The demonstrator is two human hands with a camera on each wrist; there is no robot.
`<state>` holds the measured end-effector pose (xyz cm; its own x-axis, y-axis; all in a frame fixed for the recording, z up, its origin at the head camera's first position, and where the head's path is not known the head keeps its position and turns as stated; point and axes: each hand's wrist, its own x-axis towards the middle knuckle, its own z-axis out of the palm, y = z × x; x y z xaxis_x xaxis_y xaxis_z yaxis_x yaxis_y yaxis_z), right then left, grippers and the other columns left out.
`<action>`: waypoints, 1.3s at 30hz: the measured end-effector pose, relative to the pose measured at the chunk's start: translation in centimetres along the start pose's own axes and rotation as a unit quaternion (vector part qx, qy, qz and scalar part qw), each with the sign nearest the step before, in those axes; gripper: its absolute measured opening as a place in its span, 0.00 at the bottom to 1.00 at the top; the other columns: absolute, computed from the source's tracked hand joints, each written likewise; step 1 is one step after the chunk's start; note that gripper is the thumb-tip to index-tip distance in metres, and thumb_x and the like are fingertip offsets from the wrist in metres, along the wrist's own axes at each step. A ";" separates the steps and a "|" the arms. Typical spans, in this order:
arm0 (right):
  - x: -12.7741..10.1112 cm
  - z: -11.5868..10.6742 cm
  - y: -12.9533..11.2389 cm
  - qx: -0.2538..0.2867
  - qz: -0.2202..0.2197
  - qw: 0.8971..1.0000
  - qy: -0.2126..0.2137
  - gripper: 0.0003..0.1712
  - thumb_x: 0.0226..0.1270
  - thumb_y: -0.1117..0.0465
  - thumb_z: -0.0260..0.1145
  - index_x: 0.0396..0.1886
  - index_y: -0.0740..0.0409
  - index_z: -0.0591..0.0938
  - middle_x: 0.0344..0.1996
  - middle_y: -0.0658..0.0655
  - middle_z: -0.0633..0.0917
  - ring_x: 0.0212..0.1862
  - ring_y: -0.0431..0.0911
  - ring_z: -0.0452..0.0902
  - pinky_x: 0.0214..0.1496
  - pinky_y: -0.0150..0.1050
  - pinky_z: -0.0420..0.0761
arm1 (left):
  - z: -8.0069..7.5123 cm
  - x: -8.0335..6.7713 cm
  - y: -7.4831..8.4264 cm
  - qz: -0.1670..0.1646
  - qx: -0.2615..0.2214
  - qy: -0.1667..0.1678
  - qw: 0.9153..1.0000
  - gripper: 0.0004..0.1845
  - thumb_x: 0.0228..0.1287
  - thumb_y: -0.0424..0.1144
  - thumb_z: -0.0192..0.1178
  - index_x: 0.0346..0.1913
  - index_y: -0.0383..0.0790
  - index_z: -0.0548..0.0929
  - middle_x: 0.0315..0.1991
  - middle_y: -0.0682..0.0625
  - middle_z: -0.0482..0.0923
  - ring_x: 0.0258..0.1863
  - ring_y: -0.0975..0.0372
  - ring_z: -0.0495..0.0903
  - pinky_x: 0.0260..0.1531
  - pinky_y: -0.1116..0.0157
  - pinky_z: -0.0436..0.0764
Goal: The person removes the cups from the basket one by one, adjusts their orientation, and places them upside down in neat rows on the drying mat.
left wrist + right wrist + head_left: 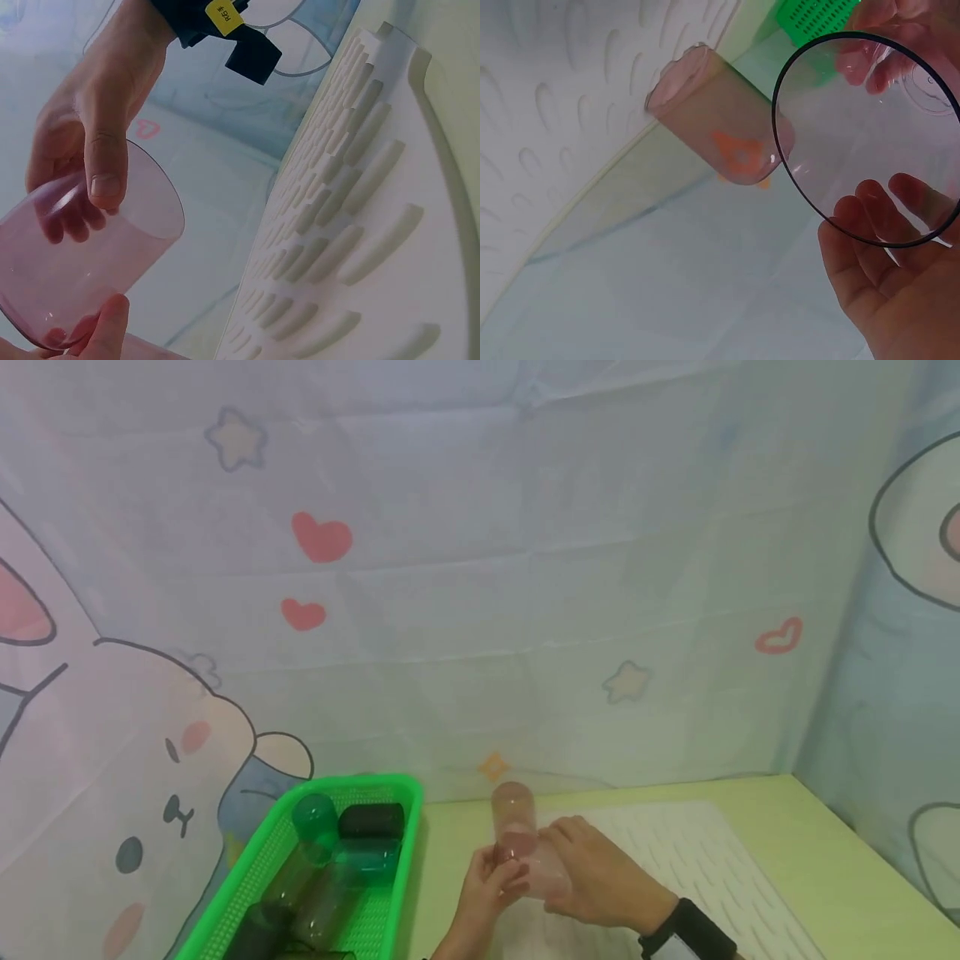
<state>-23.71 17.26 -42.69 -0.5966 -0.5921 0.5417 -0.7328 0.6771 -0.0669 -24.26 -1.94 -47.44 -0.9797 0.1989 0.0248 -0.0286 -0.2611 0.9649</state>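
Note:
A clear pink cup [549,870] with a thin dark rim is tilted between both hands above the white ridged mat. My left hand [483,887] grips it near the base; the left wrist view shows this left hand [105,334] at the bottom edge. From the other side, my right hand [600,872] holds the cup by its rim end. In the right wrist view, several fingers of the right hand [885,277] show through the cup wall. Just behind stands a second pink cup [513,802], upside down at the far left of the mat.
The white mat [675,852] with raised ridges lies on a pale yellow-green table [757,810]. At left, a green basket [411,827] holds several cups, among them a green cup [315,820] and a black cup [372,820]. A printed curtain [465,610] hangs behind.

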 end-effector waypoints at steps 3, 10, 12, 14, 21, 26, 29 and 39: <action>0.0 0.3 0.0 -0.024 -0.010 1.000 -0.002 0.38 0.36 0.47 0.78 0.49 0.57 0.76 0.41 0.50 0.76 0.45 0.44 0.70 0.47 0.40 0.76 | 0.0 0.2 -0.4 -0.001 0.004 -0.004 1.000 0.23 0.67 0.39 0.56 0.56 0.29 0.61 0.51 0.43 0.75 0.48 0.54 0.79 0.49 0.57 0.77; -0.1 0.9 -0.3 -0.028 0.018 0.999 -0.027 0.38 0.37 0.47 0.78 0.48 0.59 0.75 0.38 0.50 0.75 0.41 0.43 0.69 0.42 0.38 0.76 | 0.1 0.4 -0.8 0.010 0.010 -0.008 1.000 0.25 0.63 0.36 0.60 0.56 0.26 0.63 0.58 0.35 0.66 0.47 0.56 0.77 0.48 0.59 0.78; -0.1 0.8 -0.5 -0.024 0.029 0.999 -0.037 0.37 0.39 0.48 0.78 0.48 0.59 0.75 0.39 0.50 0.74 0.41 0.43 0.69 0.42 0.37 0.76 | 0.0 0.3 -0.5 0.008 0.032 -0.015 0.999 0.27 0.63 0.38 0.61 0.57 0.26 0.63 0.61 0.33 0.63 0.51 0.55 0.75 0.49 0.58 0.78; -0.2 0.7 -0.5 -0.018 0.034 0.999 -0.033 0.36 0.39 0.49 0.77 0.48 0.59 0.75 0.39 0.50 0.74 0.41 0.43 0.69 0.41 0.37 0.76 | 0.0 0.1 0.0 0.007 0.055 -0.026 0.998 0.28 0.63 0.40 0.62 0.58 0.26 0.63 0.62 0.32 0.63 0.55 0.52 0.72 0.49 0.59 0.78; -0.5 0.4 -0.2 0.007 0.071 0.997 -0.014 0.37 0.39 0.50 0.78 0.50 0.58 0.75 0.40 0.49 0.74 0.41 0.41 0.68 0.40 0.36 0.77 | -0.5 -0.4 2.0 0.040 0.172 -0.066 0.982 0.32 0.66 0.44 0.60 0.65 0.31 0.62 0.61 0.38 0.66 0.61 0.44 0.67 0.55 0.51 0.72; -1.3 0.3 0.1 0.050 0.149 0.987 -0.022 0.36 0.40 0.50 0.78 0.49 0.55 0.75 0.40 0.48 0.74 0.41 0.41 0.70 0.37 0.38 0.77 | -1.2 -0.9 3.7 0.025 0.269 -0.069 0.960 0.34 0.65 0.51 0.59 0.66 0.34 0.62 0.60 0.39 0.67 0.59 0.41 0.67 0.50 0.45 0.74; -1.8 0.4 0.6 0.103 0.215 0.971 -0.020 0.36 0.40 0.48 0.78 0.50 0.54 0.75 0.41 0.48 0.75 0.39 0.40 0.72 0.35 0.39 0.77 | -1.8 -1.3 4.9 0.016 0.302 -0.080 0.950 0.33 0.65 0.51 0.59 0.65 0.34 0.63 0.61 0.37 0.66 0.60 0.40 0.66 0.50 0.45 0.73; -3.2 1.4 3.0 0.210 0.323 0.923 -0.004 0.47 0.48 0.39 0.73 0.59 0.64 0.68 0.49 0.58 0.77 0.47 0.48 0.76 0.46 0.46 0.78 | -3.2 -2.3 9.5 0.036 0.367 -0.120 0.922 0.34 0.67 0.49 0.57 0.67 0.31 0.62 0.63 0.34 0.64 0.61 0.41 0.65 0.55 0.48 0.69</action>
<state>-24.50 20.58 -45.77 -0.9541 -0.1286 0.2705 -0.2857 0.6622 -0.6927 -22.91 -7.90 -39.16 -0.8991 0.4325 0.0670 0.2626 0.4106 0.8732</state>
